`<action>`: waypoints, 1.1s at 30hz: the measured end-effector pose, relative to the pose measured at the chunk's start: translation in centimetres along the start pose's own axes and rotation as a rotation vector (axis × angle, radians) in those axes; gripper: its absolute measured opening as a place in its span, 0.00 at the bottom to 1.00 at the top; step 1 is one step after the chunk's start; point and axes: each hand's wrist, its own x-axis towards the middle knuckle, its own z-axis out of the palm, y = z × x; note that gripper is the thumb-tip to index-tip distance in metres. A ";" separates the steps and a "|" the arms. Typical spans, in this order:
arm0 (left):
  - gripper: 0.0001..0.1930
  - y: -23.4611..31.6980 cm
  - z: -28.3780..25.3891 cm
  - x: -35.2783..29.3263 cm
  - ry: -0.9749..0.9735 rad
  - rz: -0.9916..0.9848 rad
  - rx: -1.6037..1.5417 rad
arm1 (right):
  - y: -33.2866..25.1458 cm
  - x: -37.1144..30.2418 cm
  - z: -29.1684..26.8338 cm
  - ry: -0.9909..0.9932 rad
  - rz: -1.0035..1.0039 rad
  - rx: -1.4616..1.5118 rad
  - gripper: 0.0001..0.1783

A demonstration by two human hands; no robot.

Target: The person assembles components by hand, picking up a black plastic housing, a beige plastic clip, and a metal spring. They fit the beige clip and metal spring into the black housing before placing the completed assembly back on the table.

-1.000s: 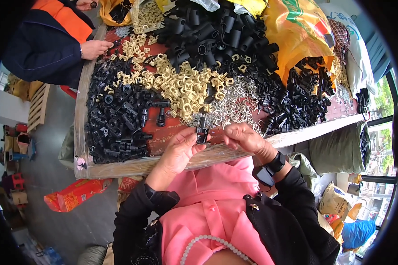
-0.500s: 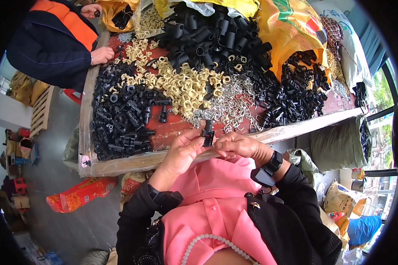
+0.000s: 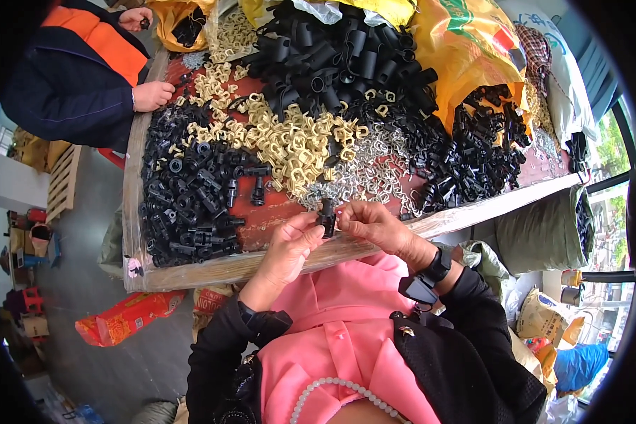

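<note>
Between the fingers of my left hand [image 3: 293,244] is a small black plastic fitting [image 3: 327,218], held upright above the table's near edge. My right hand [image 3: 374,227] is pinched close beside the fitting's right side; whatever its fingertips grip is too small to make out. Just beyond my hands lies a heap of silvery metal hooks [image 3: 374,169]. Cream plastic clips [image 3: 290,145] are piled further back. Black plastic fittings [image 3: 191,198] cover the table's left part, with a few lying singly near the cream pile.
Black tubular parts [image 3: 332,60] are heaped at the table's far side. An orange sack [image 3: 466,56] spills small black parts [image 3: 484,141] at the right. Wooden rails edge the red tabletop [image 3: 272,219]. A co-worker's hand [image 3: 153,96] rests at the far left edge.
My right hand has shifted slightly up, its fingertips now at the fitting's side. The fitting sits a little lower and further left. The co-worker's hands have moved slightly left.
</note>
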 end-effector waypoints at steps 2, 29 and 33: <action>0.13 0.1 0.3 0.0 0.013 0.001 -0.023 | 0.0 0.1 0.2 0.079 -0.064 -0.047 0.08; 0.13 0.8 3.3 -3.1 0.031 -0.158 0.044 | -4.1 -3.3 4.2 0.250 -0.592 -0.892 0.06; 0.15 0.8 3.4 -2.7 0.055 -0.149 0.118 | -3.5 -2.6 3.9 0.258 -0.569 -0.894 0.06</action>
